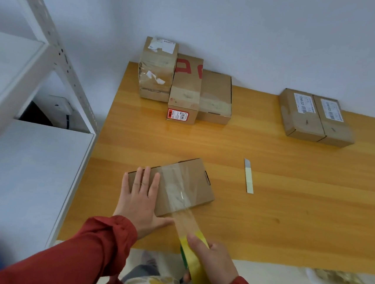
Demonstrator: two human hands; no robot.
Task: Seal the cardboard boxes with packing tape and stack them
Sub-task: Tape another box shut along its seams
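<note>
A flat cardboard box [198, 183] lies near the front of the wooden table [290, 196]. My left hand [142, 196] presses flat on the box's left part, fingers straight. A strip of clear tape [177, 190] runs across the box lid and stretches off its near edge to the yellow tape roll [194, 262]. My right hand [212, 259] grips that roll just past the table's front edge.
Taped boxes stand stacked at the back left [157, 69], beside a red-printed box [185, 91] and a flat one [216, 96]. Two labelled boxes [313, 116] sit at the back right. A utility knife [248, 175] lies mid-table. A white shelf unit [36, 117] stands to the left.
</note>
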